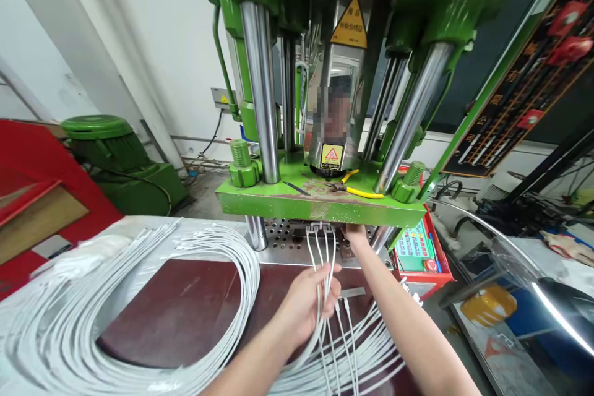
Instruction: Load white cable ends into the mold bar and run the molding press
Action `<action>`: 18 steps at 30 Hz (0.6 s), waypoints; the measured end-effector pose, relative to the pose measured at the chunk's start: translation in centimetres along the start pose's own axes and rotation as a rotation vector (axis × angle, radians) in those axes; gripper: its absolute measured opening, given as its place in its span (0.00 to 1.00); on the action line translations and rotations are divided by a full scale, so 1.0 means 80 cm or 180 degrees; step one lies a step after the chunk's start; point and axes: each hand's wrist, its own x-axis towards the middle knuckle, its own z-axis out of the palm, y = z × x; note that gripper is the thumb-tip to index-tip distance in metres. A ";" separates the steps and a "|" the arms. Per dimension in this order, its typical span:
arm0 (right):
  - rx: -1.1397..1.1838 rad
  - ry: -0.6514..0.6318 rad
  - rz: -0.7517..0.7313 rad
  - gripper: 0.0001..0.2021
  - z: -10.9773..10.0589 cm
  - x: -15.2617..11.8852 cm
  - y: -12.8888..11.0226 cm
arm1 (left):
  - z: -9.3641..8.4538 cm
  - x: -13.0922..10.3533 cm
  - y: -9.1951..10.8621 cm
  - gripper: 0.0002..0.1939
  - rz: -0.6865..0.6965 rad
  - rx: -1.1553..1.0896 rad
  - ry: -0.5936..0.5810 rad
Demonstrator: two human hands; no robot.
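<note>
Several white cables (327, 246) hang from a row of connectors (320, 228) at the front edge under the green press plate (320, 205). My left hand (313, 298) is closed around these cables a little below the connectors. My right hand (355, 232) reaches under the plate, just right of the connectors; its fingers are hidden there. Below my left hand, two more cable ends with connectors (342, 304) lie near a flat metal strip (352, 292) on the dark red board (185, 309).
A large coil of white cables (248, 278) lies at the left, with more cables at the lower right. Yellow-handled pliers (364, 193) rest on the press plate between steel columns (262, 93). A red control box (439, 260) stands at the right.
</note>
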 end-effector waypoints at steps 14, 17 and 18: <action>0.0135 -0.0566 0.0055 0.23 -0.118 -0.204 -0.009 | -0.012 -0.044 -0.031 0.18 0.0941 0.0081 0.0985; -0.0846 -0.0499 -0.1175 0.15 -0.143 -0.219 -0.029 | -0.001 -0.047 -0.029 0.17 0.1032 0.0180 0.0908; -0.1134 -0.0566 -0.1555 0.14 -0.151 -0.224 -0.036 | 0.002 -0.049 -0.029 0.17 0.1052 0.0216 0.0886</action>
